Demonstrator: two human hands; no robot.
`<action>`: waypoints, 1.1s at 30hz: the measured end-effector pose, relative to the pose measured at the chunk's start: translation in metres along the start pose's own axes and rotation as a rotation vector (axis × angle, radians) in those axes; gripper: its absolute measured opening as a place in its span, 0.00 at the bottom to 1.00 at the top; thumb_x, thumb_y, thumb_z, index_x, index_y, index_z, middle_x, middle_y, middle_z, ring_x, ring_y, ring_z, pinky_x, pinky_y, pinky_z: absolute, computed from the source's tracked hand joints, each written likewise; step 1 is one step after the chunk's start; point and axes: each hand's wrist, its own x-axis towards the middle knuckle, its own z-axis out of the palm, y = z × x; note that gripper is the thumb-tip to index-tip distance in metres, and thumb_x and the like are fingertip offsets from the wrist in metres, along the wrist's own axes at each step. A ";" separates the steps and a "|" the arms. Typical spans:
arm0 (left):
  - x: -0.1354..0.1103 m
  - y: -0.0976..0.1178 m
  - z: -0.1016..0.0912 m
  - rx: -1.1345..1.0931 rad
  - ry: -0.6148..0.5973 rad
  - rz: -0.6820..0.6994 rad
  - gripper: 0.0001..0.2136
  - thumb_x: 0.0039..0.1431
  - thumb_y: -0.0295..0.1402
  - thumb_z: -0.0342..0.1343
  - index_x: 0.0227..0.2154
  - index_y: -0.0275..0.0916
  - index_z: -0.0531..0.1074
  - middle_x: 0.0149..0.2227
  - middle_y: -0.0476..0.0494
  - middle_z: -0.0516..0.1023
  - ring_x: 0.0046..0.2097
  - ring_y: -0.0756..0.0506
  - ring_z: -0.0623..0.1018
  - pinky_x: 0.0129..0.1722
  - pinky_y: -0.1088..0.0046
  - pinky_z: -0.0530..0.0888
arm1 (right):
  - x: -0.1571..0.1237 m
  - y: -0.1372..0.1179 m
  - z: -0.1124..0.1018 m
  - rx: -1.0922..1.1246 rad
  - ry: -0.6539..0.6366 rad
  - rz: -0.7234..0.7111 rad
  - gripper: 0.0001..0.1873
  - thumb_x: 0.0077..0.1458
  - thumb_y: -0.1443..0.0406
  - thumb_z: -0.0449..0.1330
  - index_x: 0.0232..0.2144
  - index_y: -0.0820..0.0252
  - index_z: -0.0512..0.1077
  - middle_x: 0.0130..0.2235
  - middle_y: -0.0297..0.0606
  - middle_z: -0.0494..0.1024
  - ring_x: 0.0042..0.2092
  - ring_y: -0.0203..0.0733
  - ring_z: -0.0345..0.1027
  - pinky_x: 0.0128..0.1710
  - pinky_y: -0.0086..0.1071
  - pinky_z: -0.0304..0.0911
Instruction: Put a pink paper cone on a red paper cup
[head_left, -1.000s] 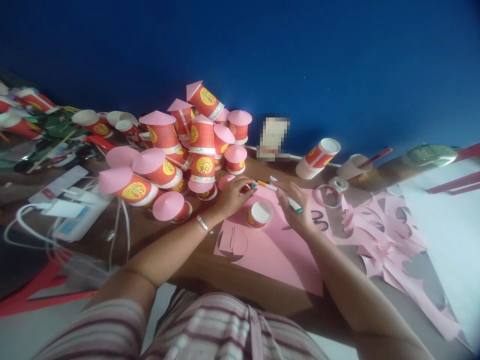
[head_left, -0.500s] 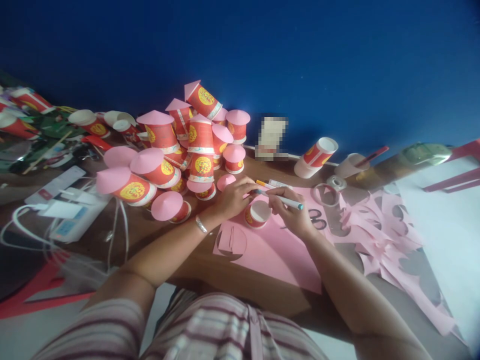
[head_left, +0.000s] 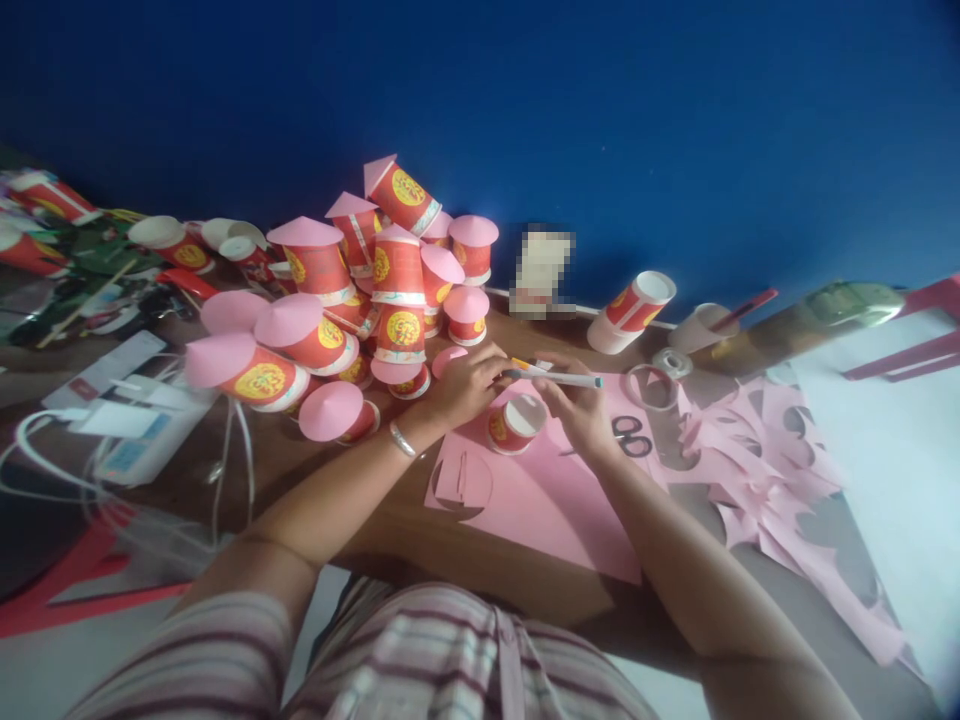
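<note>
Since a moment ago the left hand [head_left: 465, 385] has closed curled fingers on the tip end of the marker pen [head_left: 559, 379], now level above the tilted paper cup [head_left: 517, 422] on pink paper [head_left: 540, 500]; the right hand [head_left: 581, 412] pinches its barrel. It looks light, stiff and slick: best held mid-barrel.

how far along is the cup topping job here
Done: a pile of red paper cups already wears pink cone tops. In hand: the right hand holds a pen, its far end at the left hand, above a bare cup on the pink sheet. Left: that cup, the untopped cup by the wall, and a circle seemingly part-cut in the sheet.
</note>
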 end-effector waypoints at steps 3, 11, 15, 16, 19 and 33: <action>0.000 -0.003 -0.004 0.062 -0.029 0.043 0.07 0.57 0.34 0.66 0.39 0.47 0.84 0.39 0.42 0.79 0.42 0.41 0.77 0.50 0.63 0.72 | -0.002 0.003 -0.009 -0.021 0.094 0.001 0.13 0.56 0.54 0.67 0.36 0.57 0.77 0.28 0.33 0.75 0.24 0.34 0.65 0.22 0.28 0.62; -0.009 -0.011 -0.002 0.176 -0.119 0.129 0.11 0.63 0.33 0.59 0.46 0.49 0.82 0.43 0.41 0.80 0.47 0.40 0.79 0.51 0.61 0.74 | -0.005 0.030 -0.026 -0.115 -0.082 0.063 0.11 0.58 0.57 0.65 0.34 0.59 0.78 0.28 0.36 0.81 0.26 0.39 0.74 0.26 0.33 0.72; -0.013 -0.012 -0.005 0.318 -0.169 0.116 0.21 0.64 0.28 0.55 0.59 0.46 0.73 0.52 0.38 0.78 0.54 0.38 0.78 0.56 0.56 0.74 | -0.004 0.055 -0.038 -0.490 -0.107 -0.223 0.09 0.64 0.60 0.60 0.39 0.57 0.79 0.40 0.43 0.84 0.37 0.46 0.78 0.36 0.38 0.74; -0.016 -0.012 -0.007 0.359 -0.173 0.118 0.22 0.64 0.26 0.53 0.60 0.44 0.72 0.54 0.37 0.78 0.56 0.38 0.77 0.57 0.55 0.74 | -0.005 0.059 -0.041 -0.598 -0.097 -0.302 0.09 0.65 0.61 0.59 0.40 0.58 0.79 0.40 0.43 0.84 0.38 0.46 0.78 0.37 0.37 0.73; -0.027 -0.011 -0.013 0.466 -0.193 0.137 0.21 0.64 0.22 0.50 0.58 0.42 0.72 0.56 0.37 0.77 0.57 0.39 0.77 0.58 0.55 0.76 | -0.006 0.064 -0.046 -0.907 -0.086 -0.482 0.10 0.67 0.64 0.58 0.41 0.60 0.79 0.37 0.44 0.83 0.39 0.47 0.74 0.37 0.36 0.68; -0.065 0.011 -0.022 0.550 -0.339 0.049 0.21 0.59 0.22 0.59 0.55 0.37 0.69 0.56 0.35 0.77 0.58 0.39 0.78 0.60 0.57 0.77 | 0.020 0.042 -0.040 -1.375 -0.154 -0.512 0.17 0.63 0.74 0.54 0.26 0.62 0.77 0.32 0.43 0.76 0.34 0.42 0.62 0.28 0.35 0.45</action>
